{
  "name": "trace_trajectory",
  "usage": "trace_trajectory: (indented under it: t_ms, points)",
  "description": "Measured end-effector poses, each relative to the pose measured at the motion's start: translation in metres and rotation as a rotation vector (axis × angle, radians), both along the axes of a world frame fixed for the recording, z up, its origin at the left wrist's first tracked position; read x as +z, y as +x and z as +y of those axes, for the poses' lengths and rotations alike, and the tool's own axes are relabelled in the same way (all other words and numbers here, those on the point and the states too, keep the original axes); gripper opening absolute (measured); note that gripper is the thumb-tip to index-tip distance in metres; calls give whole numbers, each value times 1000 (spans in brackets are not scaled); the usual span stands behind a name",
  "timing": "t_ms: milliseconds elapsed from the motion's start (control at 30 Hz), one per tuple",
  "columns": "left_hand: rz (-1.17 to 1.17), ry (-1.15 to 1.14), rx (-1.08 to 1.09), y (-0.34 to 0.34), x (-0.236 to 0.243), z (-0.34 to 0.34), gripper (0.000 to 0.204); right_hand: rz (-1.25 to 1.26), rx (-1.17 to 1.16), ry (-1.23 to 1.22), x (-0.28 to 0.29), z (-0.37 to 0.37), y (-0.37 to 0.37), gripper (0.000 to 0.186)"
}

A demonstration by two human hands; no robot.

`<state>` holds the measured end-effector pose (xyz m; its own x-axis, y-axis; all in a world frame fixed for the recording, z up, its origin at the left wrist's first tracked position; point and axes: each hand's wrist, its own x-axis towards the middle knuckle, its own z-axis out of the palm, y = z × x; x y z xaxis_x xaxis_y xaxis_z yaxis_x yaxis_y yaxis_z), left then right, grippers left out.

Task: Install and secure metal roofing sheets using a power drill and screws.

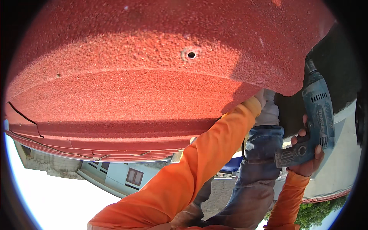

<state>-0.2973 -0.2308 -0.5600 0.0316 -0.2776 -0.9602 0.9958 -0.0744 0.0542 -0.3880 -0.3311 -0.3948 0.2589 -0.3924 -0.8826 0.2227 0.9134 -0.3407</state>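
Observation:
My right hand (309,163), at the right, is wrapped round the handle of a teal power drill (319,111). Its metal chuck points upward, close beside the ragged right edge of a rough red roof sheet (145,96). My left arm, in an orange sleeve, crosses from lower left toward that sheet's lower right edge. Only a small part of my left hand (262,98) shows there; the red sheet hides its fingers. Whether it holds anything cannot be made out. A round dark hole (191,55) with a pale rim pierces the red surface above.
A leg in blue jeans (251,180) stretches up between my arms. Dark cracks or seams (25,117) and a thin cable (100,157) run along the red sheets at left. Beyond are a pale building (119,176), a grey surface (341,153) and green foliage (320,211).

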Motion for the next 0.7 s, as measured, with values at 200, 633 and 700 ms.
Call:
trace_trajectory:
  t_ms: [200,633,700]
  points:
    - [402,-370,-215,51,64,-11,62,442,446,-328,-2,23,14,59]
    - [672,-125,-156,55,137,13,59,85,503,-151,-111,-107,0,52]
    - [771,-92,-190,34,158,20,63,-264,548,82,-167,-120,27,49]
